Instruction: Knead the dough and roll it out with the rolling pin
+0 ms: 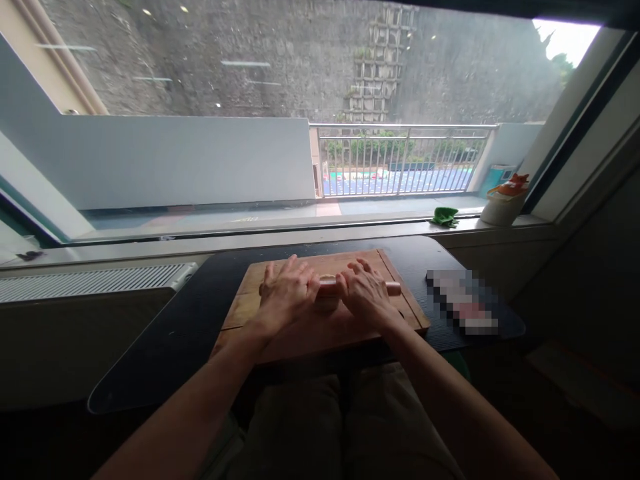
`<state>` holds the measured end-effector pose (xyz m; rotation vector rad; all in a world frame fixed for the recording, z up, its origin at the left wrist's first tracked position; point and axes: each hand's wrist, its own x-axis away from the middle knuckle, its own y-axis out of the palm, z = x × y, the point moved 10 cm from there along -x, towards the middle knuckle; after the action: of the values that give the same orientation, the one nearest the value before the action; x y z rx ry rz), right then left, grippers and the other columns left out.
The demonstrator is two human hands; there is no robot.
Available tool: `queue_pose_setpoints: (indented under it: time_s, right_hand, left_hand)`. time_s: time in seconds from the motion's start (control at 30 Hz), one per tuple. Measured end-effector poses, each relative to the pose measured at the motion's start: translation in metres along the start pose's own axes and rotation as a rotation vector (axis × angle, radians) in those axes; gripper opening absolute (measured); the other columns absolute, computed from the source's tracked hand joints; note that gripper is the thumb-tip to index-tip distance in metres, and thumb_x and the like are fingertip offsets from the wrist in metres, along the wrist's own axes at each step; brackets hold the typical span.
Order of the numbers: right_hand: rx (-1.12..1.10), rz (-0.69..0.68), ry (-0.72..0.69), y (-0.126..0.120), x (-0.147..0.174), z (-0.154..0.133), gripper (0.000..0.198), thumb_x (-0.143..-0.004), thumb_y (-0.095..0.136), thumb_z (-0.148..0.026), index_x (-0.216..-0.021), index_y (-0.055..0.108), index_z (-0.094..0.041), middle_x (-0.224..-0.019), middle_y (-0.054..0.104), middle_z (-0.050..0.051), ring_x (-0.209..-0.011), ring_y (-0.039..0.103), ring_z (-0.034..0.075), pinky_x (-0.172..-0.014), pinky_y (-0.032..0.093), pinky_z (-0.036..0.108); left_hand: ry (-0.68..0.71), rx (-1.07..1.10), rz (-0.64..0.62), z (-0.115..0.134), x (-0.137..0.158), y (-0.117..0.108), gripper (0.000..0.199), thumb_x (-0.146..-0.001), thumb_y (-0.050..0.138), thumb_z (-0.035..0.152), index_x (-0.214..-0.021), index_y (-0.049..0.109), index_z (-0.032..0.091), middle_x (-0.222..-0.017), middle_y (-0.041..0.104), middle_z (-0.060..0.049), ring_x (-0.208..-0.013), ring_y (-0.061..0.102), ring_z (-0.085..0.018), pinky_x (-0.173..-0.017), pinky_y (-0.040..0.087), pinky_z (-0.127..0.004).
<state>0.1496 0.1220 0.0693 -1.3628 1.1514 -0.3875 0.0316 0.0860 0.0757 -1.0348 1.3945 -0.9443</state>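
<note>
A wooden rolling pin (394,289) lies crosswise over a wooden cutting board (305,343). My left hand (289,288) bears down on its left part, fingers bent over the top. On the right part rests my right hand (365,291), its fingers curled over the wood in the same way. Between the hands, a pale piece of dough (327,303) shows beneath the pin and sticks out on both sides of it. Both palms' undersides are hidden.
The board sits on a dark table (175,347). A pixelated patch (465,303) covers something at the table's right. On the windowsill stand a green cloth-like item (445,216) and a white pot-like container (503,205) with an orange top. A radiator (95,283) is at left.
</note>
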Motion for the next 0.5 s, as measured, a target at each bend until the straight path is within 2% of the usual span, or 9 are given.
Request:
queue_pose_setpoints:
  time_s: [0.1,0.17,0.2,0.27,0.33,0.43,0.5]
  right_hand:
    - [0.012,-0.104,0.044,0.008,-0.037,0.007,0.041,-0.09,0.031,-0.038,-0.09,0.067,-0.018,-0.111,0.058,0.012,-0.116,0.04,0.026,-0.09,0.036,0.039]
    - [-0.001,-0.199,0.056,0.017,-0.057,0.01,0.039,-0.088,0.034,-0.039,-0.092,0.067,-0.017,-0.111,0.058,0.013,-0.111,0.043,0.028,-0.087,0.038,0.041]
    - [-0.011,-0.223,0.057,0.02,-0.062,0.011,0.04,-0.088,0.034,-0.039,-0.093,0.067,-0.017,-0.112,0.058,0.013,-0.111,0.044,0.028,-0.088,0.038,0.042]
    - [-0.036,-0.212,0.028,0.021,-0.059,0.01,0.044,-0.089,0.031,-0.041,-0.096,0.067,-0.016,-0.114,0.057,0.014,-0.116,0.041,0.029,-0.093,0.035,0.045]
    - [-0.069,-0.128,-0.045,0.013,-0.041,0.004,0.048,-0.092,0.026,-0.044,-0.099,0.065,-0.016,-0.123,0.053,0.012,-0.127,0.031,0.029,-0.101,0.026,0.048]
    - [-0.161,-0.057,-0.084,0.004,-0.002,-0.001,0.046,-0.094,0.025,-0.045,-0.105,0.06,-0.019,-0.125,0.052,0.009,-0.131,0.026,0.025,-0.107,0.021,0.046]
    - [-0.217,-0.062,-0.08,0.002,0.012,-0.001,0.041,-0.093,0.03,-0.045,-0.112,0.056,-0.019,-0.125,0.052,0.009,-0.132,0.026,0.023,-0.108,0.02,0.045]
  left_hand:
    - [0.006,0.019,-0.235,-0.012,-0.027,0.028,0.041,-0.091,0.026,0.035,-0.094,0.065,0.027,-0.125,0.056,-0.002,-0.132,0.028,-0.031,-0.101,0.02,-0.063]
    - [-0.01,0.026,-0.32,-0.021,-0.041,0.042,0.04,-0.09,0.026,0.034,-0.099,0.064,0.027,-0.127,0.055,-0.002,-0.131,0.029,-0.032,-0.099,0.024,-0.063]
    - [-0.014,0.02,-0.324,-0.024,-0.044,0.045,0.04,-0.09,0.025,0.034,-0.106,0.062,0.027,-0.13,0.052,-0.002,-0.131,0.028,-0.032,-0.099,0.026,-0.062]
    - [-0.01,-0.012,-0.278,-0.025,-0.043,0.045,0.043,-0.09,0.025,0.035,-0.119,0.055,0.026,-0.137,0.045,-0.004,-0.132,0.027,-0.031,-0.1,0.027,-0.06]
    - [0.019,-0.058,-0.199,-0.021,-0.031,0.037,0.047,-0.088,0.025,0.033,-0.127,0.05,0.023,-0.14,0.042,-0.005,-0.134,0.026,-0.029,-0.103,0.024,-0.057]
    - [0.041,-0.126,-0.04,-0.013,-0.005,0.016,0.049,-0.086,0.027,0.035,-0.128,0.048,0.02,-0.14,0.042,-0.007,-0.135,0.025,-0.024,-0.11,0.014,-0.052]
    - [0.045,-0.142,-0.013,-0.014,0.004,0.013,0.049,-0.085,0.026,0.035,-0.126,0.049,0.02,-0.138,0.045,-0.005,-0.135,0.025,-0.022,-0.111,0.011,-0.05]
